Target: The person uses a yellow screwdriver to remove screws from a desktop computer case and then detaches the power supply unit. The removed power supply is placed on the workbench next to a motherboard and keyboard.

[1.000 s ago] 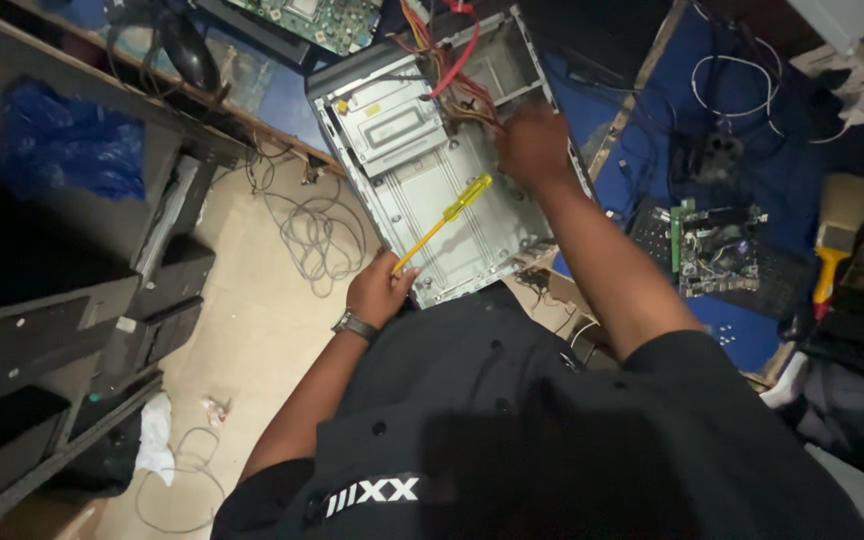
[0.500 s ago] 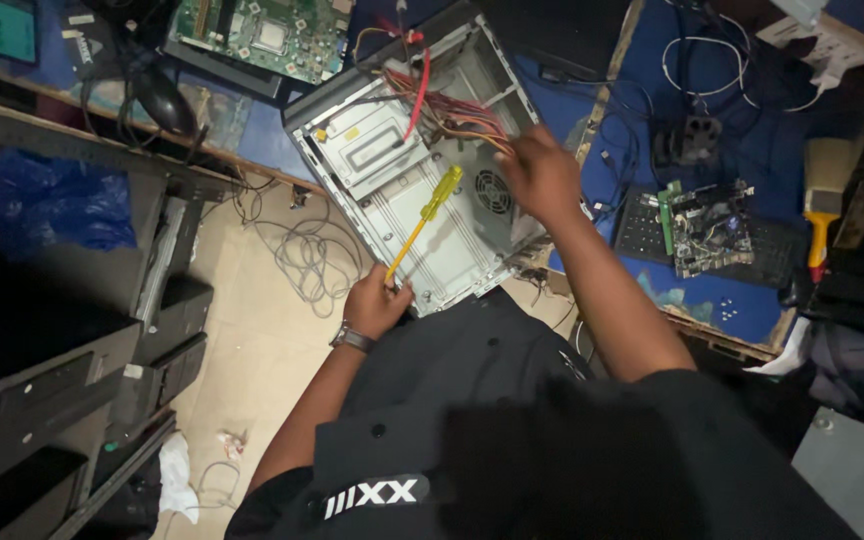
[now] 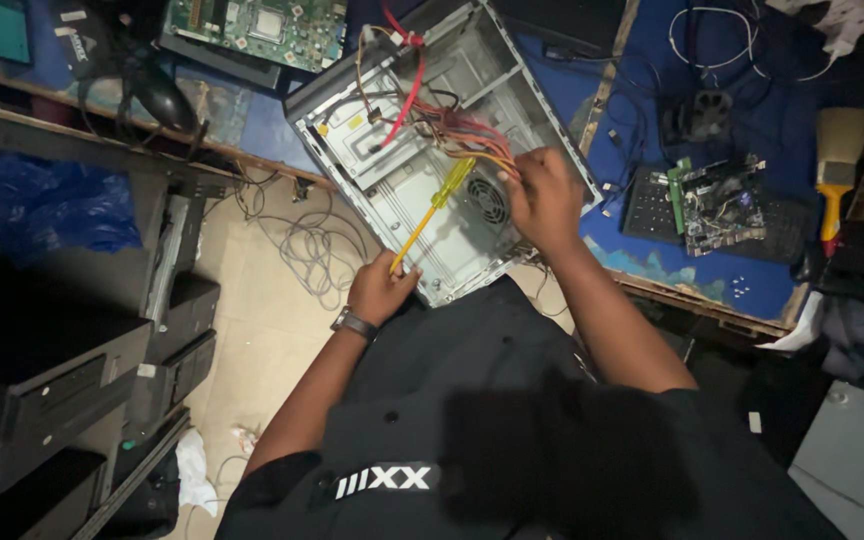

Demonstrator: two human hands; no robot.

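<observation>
The left hand [image 3: 380,290] has its grip clamped on a yellow screwdriver [image 3: 434,212] over the open computer case [image 3: 422,190] at the tabletop's [image 3: 772,110] near edge. The right hand [image 3: 546,196] pinches the case's coloured wires [image 3: 462,135].

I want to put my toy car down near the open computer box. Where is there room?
Bare blue tabletop lies between the open case and the small circuit board. Tan floor by the left hand is free below the cable tangle. Wires crowd the case by the right hand.
</observation>
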